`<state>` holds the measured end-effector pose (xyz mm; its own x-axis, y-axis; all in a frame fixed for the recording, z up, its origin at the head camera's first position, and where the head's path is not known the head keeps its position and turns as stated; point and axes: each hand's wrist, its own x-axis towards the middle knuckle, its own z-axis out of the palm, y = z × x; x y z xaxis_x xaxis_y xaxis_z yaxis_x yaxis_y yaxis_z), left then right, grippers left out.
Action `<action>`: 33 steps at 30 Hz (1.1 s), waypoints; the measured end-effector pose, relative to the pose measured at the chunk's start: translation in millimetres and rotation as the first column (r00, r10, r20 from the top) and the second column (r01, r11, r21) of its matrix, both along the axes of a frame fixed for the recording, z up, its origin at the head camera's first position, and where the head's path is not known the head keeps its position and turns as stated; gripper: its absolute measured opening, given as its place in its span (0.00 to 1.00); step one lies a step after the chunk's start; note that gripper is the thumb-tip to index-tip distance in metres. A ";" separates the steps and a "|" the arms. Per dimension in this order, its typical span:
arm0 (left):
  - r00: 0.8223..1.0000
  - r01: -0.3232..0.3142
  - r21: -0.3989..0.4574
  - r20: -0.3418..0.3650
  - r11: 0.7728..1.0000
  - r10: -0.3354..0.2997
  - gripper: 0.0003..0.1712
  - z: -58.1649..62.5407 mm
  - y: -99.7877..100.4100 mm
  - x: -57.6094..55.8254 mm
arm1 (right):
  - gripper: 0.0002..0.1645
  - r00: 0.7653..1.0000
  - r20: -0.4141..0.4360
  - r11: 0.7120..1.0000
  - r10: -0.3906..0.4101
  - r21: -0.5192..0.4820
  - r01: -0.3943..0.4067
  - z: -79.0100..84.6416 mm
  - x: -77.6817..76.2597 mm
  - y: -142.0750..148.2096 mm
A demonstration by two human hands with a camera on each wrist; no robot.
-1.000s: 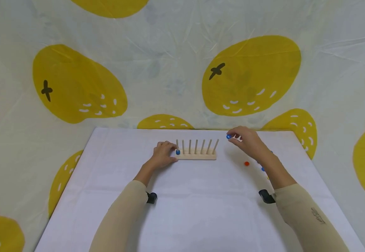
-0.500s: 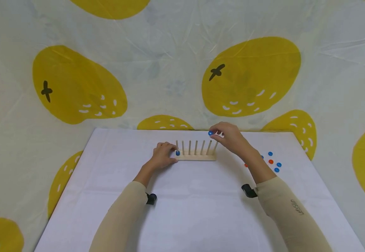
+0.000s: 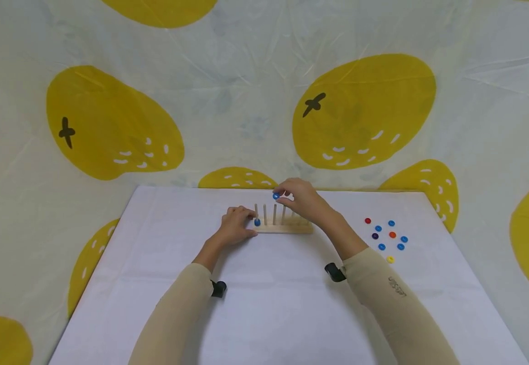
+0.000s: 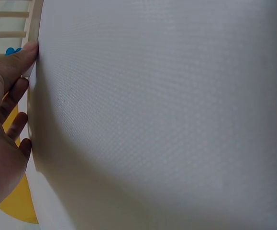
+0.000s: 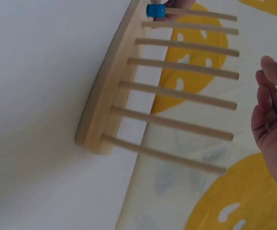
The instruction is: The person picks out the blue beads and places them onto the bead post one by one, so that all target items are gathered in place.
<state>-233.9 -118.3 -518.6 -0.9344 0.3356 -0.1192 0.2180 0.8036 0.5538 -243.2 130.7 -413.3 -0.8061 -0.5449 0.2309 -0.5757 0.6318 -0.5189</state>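
A wooden peg rack with a row of upright pegs stands on the white-covered table. My left hand grips its left end, thumb at the front. Blue rings sit low on the leftmost peg, beside that hand. Between the thumb and fingertips of my right hand is another blue ring, held above the pegs left of the rack's middle. In the right wrist view the right hand's fingers show beyond the peg tips, the ring hidden there. The other pegs carry no rings.
Several loose rings lie on the table to the right: blue ones, a red one, an orange one, a dark one and a yellow one. A patterned cloth hangs behind the table's far edge.
My right hand has carried the blue ring leftward, from right of the rack to over its pegs, uncovering the loose rings. The left hand has stayed at the rack's end.
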 end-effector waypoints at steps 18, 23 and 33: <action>1.000 0.008 -0.013 -0.014 1.000 -0.009 0.30 -9.7 -1.2 -5.1 | 0.12 0.997 0.040 0.997 0.067 0.034 -0.068 -8.5 -7.7 -43.9; 1.000 0.013 -0.005 -0.021 1.000 -0.013 0.30 -9.2 -2.1 -5.0 | 0.12 0.995 0.082 0.998 0.057 0.035 -0.060 -11.0 -7.6 -49.9; 1.000 0.006 0.012 -0.024 1.000 -0.006 0.29 -5.0 -0.9 -1.8 | 0.11 0.994 0.086 0.996 0.068 0.060 -0.073 -18.4 -9.1 -52.0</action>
